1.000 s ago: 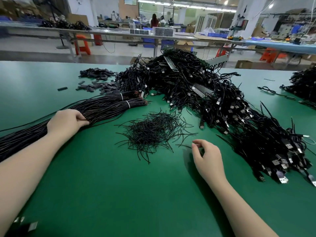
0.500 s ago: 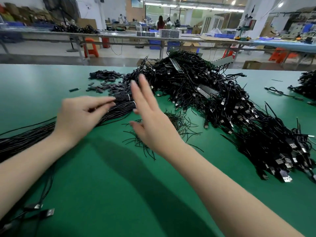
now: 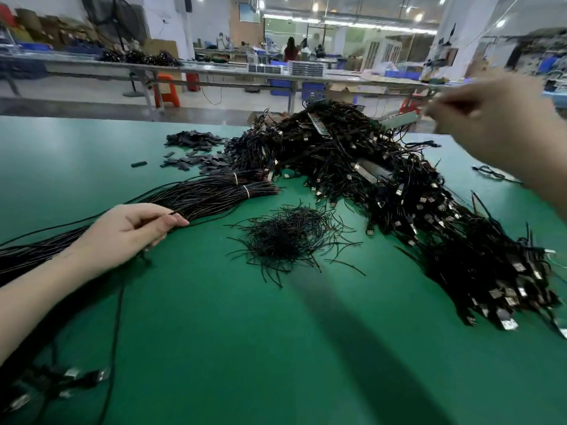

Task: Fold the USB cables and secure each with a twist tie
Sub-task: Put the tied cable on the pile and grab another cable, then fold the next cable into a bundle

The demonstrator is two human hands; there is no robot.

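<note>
— Cable first?
— Single black cable pinched between thumb and fingers of left hand, drawn out of the long straight bundle lying across the green table. Runs left from the fingers toward the table's left side.

— Right hand?
— Raised at upper right, blurred, well above the table. Fingers curled together at the tips; cannot tell whether anything sits between them.

— Ties?
— Loose heap of thin black twist ties in the middle, just right of the left hand, apart from both hands. Two white bands round the bundle's far end.

— Further out?
— Large tangled pile of cables with metal plugs, stretching from the far middle down to the right edge. Small flat dark pieces scattered behind the bundle. A few plug ends at lower left, blurred.

— Room to work?
— Bare green surface across the near middle, between the left forearm and the big pile. Far edge of the table just behind the pile; workbenches beyond.
</note>
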